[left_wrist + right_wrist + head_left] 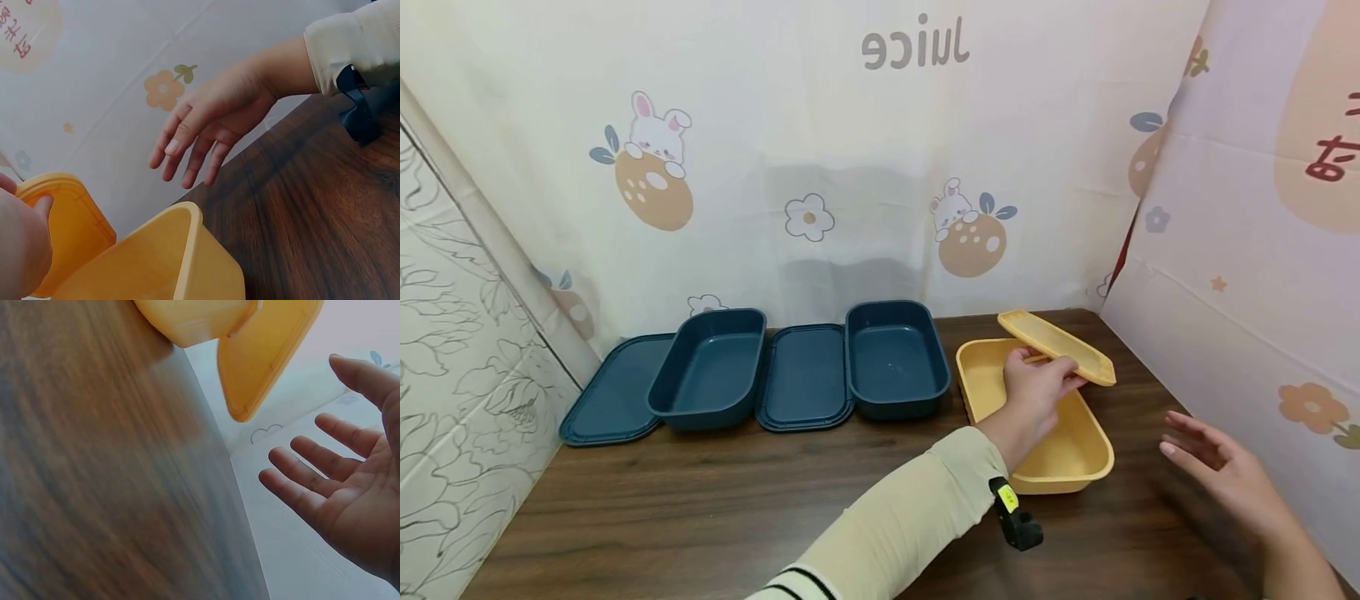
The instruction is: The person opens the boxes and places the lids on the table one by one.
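A yellow lid is held tilted above the yellow food container by my left hand, which pinches it near its lower edge. The container sits open-topped on the table's right side, with my left forearm crossing over its near left part. In the left wrist view, the lid stands slanted beside the container's wall. Off to the right of the container, my right hand hovers with its fingers spread loosely and nothing in them, as the right wrist view of that hand also shows.
Left of the yellow container stand two dark blue containers. One blue lid lies between them and another blue lid at the far left. Printed cloth rises behind the wooden table and along its right side.
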The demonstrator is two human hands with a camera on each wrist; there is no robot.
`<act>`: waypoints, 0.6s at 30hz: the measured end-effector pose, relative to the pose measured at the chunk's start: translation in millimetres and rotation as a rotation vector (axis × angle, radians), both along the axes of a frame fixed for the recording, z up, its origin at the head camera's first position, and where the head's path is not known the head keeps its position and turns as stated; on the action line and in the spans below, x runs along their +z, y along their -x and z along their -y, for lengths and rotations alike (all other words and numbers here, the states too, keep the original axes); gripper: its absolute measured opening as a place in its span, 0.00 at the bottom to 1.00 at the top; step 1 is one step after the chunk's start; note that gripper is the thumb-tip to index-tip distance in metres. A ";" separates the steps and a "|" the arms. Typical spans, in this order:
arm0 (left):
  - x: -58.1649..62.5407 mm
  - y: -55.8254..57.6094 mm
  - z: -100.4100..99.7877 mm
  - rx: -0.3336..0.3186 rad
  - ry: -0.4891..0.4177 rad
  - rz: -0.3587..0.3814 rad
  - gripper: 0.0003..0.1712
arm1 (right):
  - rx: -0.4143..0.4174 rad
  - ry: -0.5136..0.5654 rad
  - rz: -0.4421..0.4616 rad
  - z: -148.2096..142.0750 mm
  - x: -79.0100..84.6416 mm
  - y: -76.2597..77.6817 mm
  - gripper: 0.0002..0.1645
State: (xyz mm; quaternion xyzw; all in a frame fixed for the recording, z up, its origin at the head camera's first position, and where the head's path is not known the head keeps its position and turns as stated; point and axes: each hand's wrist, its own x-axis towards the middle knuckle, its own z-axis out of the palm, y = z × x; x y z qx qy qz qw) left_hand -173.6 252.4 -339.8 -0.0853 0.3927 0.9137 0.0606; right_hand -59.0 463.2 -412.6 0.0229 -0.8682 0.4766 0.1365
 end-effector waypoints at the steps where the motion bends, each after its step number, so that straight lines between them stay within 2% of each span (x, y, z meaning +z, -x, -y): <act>1: -0.5 -0.1 -2.4 0.002 0.001 0.000 0.24 | -0.004 0.000 -0.003 -0.7 0.3 -0.3 0.33; 12: -6.3 1.8 -19.6 0.040 0.013 0.023 0.26 | -0.029 0.012 -0.009 -6.3 -1.8 -1.3 0.32; 18: -9.1 5.9 -20.8 0.058 -0.001 0.059 0.33 | -0.029 0.018 -0.006 -7.2 -2.6 -0.1 0.32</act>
